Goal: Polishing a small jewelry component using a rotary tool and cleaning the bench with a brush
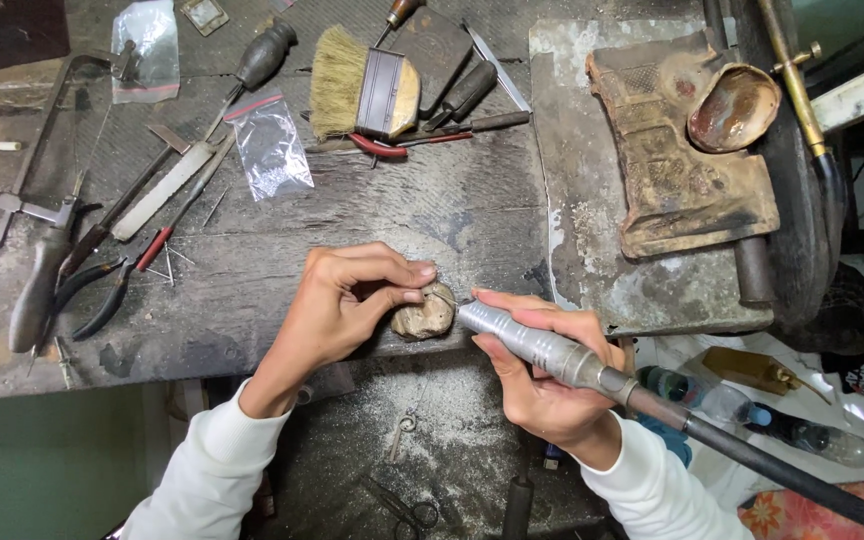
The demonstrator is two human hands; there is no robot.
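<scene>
My left hand [352,300] pinches a small workpiece [442,293] against a tan block [422,318] at the table [252,270] edge. My right hand [542,385] grips the rotary handpiece [527,342], tip touching the workpiece.

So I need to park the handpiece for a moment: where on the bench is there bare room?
Bare wood lies between the small plastic bag, the grey slab and the left hand. The bench's left side is crowded with pliers, files and a saw frame; the top centre holds a brush and more tools.
</scene>
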